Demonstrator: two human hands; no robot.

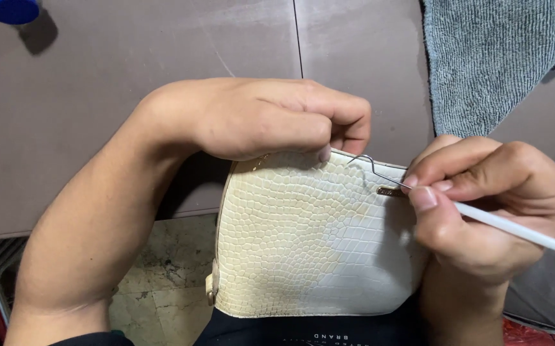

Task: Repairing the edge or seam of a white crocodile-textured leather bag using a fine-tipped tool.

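Gripping cream bag top, left hand; right hand pinching hooked pick.

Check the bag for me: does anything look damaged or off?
Yes. The cream bag is unevenly coloured: yellowed over its left and upper part, cleaner white at lower right. The right hand holds a hooked tool by its top edge.

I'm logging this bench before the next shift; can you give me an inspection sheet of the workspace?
Surface: brown tabletop, seam lines visible.
Job's things: cream scale-textured bag, yellowed on one side; bent-tip wire tool with white handle.
Clutter: grey towel; blue cap at the corner.
Grips: left hand pinches the bag's top edge; right hand holds the tool.
Cables: nothing seen.
Surroundings: stone floor below.
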